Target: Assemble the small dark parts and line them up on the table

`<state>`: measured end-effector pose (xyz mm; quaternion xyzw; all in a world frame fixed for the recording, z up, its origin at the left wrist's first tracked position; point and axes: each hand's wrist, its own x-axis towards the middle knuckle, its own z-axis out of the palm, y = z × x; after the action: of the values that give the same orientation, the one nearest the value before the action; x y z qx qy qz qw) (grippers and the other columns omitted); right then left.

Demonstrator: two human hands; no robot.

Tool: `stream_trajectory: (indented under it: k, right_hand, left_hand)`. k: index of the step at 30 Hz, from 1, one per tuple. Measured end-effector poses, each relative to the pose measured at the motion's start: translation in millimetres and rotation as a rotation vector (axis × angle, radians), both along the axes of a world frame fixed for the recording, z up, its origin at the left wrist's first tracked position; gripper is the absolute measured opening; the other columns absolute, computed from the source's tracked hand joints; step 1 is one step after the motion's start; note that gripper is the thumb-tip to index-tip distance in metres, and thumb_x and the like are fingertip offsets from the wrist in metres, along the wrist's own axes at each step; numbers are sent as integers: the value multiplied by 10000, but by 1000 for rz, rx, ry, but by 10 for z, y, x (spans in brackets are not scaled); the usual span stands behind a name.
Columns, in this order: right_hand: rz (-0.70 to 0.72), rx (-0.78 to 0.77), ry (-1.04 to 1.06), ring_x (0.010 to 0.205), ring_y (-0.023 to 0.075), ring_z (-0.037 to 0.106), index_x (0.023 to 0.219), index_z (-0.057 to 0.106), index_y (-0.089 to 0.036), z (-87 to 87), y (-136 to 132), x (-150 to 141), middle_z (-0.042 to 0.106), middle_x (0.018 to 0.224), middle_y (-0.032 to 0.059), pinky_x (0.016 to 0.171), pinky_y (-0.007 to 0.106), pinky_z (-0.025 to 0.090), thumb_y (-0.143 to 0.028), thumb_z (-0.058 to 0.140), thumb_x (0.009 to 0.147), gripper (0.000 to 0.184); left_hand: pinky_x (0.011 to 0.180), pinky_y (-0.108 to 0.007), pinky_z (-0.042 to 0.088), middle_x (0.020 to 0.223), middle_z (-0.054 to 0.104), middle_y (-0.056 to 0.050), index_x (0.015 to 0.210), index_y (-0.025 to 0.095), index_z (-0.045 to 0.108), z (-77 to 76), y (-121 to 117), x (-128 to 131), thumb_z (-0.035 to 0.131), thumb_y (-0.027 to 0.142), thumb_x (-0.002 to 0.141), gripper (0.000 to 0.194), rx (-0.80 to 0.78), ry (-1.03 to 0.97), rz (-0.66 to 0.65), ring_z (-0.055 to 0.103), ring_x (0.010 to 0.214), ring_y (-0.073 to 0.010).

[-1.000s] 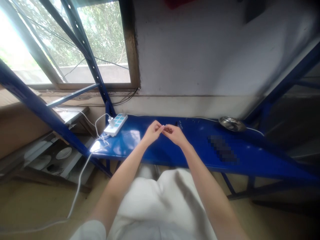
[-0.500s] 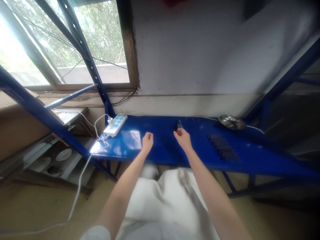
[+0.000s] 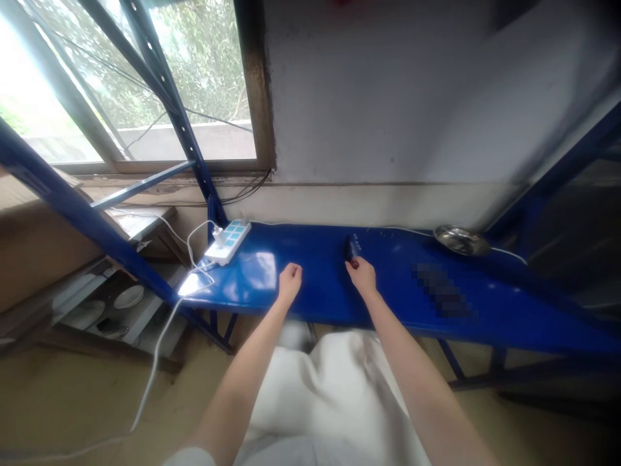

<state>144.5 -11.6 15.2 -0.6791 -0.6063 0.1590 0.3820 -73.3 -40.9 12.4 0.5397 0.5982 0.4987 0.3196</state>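
My right hand [image 3: 361, 275] is over the blue tabletop [image 3: 315, 246], its fingers closed on the near, reddish end of a small dark object [image 3: 347, 247]. That object points away from me, and its kind cannot be made out. Several pale, shiny spots or bumps [image 3: 356, 243] show just to its right. To the left, my left hand [image 3: 290, 282] hovers above the table near its front edge, fingers curled together in a pinch. Whatever those fingers may hold is hidden. A gap of bare blue surface separates the two hands.
A white power strip [image 3: 228, 242] with a plug and white cable lies at the left. Toward the back right rests a shiny metal dish [image 3: 460, 241]. A blurred-out dark patch [image 3: 441, 291] lies nearer. Blue rack posts [image 3: 182, 129] rise on both sides.
The view has shifted slightly, so the scene sits a little further right. More of the dark object and its reddish end now shows at my right hand. My left hand keeps its curled shape.
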Motion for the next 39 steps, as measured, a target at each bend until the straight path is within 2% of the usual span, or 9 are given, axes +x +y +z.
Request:
stream_trajectory:
  k: [9, 15, 21, 31, 35, 39]
  right_hand:
    - [-11, -58, -52, 648, 179, 584, 784, 585, -156, 4, 84, -21, 641, 780, 81, 520, 263, 439, -304, 495, 794, 174]
    - [-10, -119, -93, 698, 182, 598, 861, 597, -147, 19, 97, -3, 652, 855, 97, 545, 257, 435, -295, 493, 806, 189]
    - [-110, -233, -123, 762, 198, 610, 958, 608, -135, 30, 131, 94, 657, 893, 114, 594, 263, 427, -225, 493, 798, 217]
    - [-182, -206, -118, 797, 208, 611, 906, 655, -147, -37, 137, 132, 665, 881, 103, 615, 258, 414, -286, 528, 772, 232]
    - [-194, -192, -132, 799, 204, 606, 944, 650, -133, -79, 135, 127, 653, 910, 112, 603, 251, 411, -301, 526, 773, 270]
    - [-210, -163, -164, 824, 203, 596, 985, 633, -119, -120, 132, 108, 636, 942, 123, 613, 250, 408, -313, 507, 788, 304]
  left_hand:
    - [529, -193, 371, 558, 508, 33, 722, 169, 548, -78, 25, -16, 456, 315, 791, 186, 39, 36, -20, 459, 516, -81]
    - [544, -197, 369, 567, 512, 31, 720, 169, 543, -85, 37, -21, 450, 313, 793, 186, 35, 49, -24, 463, 526, -83]
    - [550, -198, 365, 583, 521, 28, 716, 170, 534, -108, 46, -27, 439, 317, 800, 194, 49, 87, -29, 465, 537, -84]
    - [575, -212, 388, 604, 537, 19, 731, 173, 541, -79, 32, -13, 432, 298, 813, 185, 66, 164, -34, 496, 574, -97]
    - [636, -239, 433, 703, 578, -3, 894, 180, 556, -13, -13, 51, 438, 303, 826, 184, 154, 280, -76, 541, 655, -118]
    - [800, -303, 442, 911, 605, -52, 1130, 190, 506, 118, -78, 230, 419, 256, 839, 311, 351, 520, -237, 551, 866, -162]
